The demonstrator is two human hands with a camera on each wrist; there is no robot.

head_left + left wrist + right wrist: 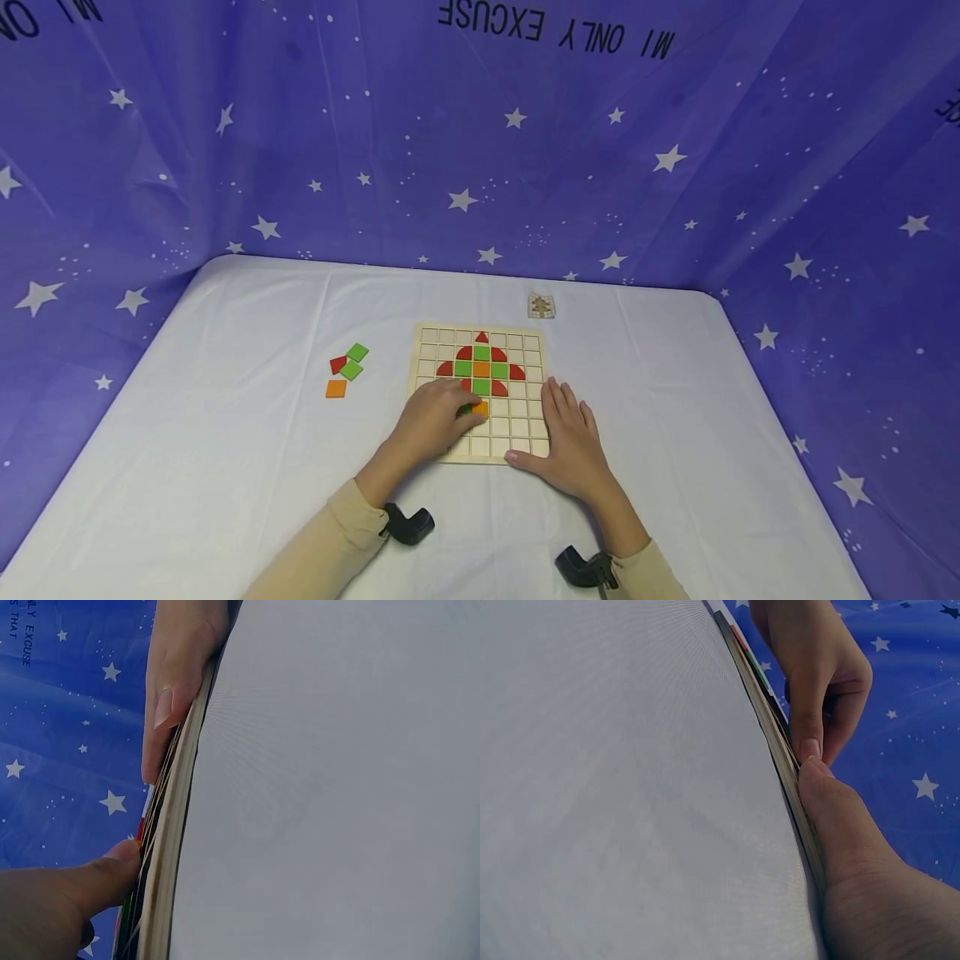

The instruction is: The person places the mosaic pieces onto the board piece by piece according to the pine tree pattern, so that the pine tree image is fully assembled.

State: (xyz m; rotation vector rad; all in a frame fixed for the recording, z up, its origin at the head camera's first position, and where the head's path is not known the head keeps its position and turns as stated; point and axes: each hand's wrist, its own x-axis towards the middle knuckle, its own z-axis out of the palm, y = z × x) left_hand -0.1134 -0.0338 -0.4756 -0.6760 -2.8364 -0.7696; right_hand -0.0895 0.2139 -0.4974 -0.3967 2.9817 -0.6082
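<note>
A wooden grid board (517,427) lies on the table, with red, green and orange tiles set in its upper and middle squares. My left hand (433,421) reaches over the board's left half and pinches an orange square tile (481,410) between thumb and fingers, low over the grid. A green piece shows partly under those fingers; the hand hides the squares around it. My right hand (573,450) lies with straight fingers along the board's right edge, its thumb at the front edge. In the right wrist view, the right thumb (844,817) rests against the board's side.
Left of the board lie loose tiles: two green squares (351,370), a red piece (338,364) and an orange square (336,389). Behind the board sits a small card (542,306) with a tree-like pattern. A purple star-printed curtain (420,167) surrounds the white table (247,467).
</note>
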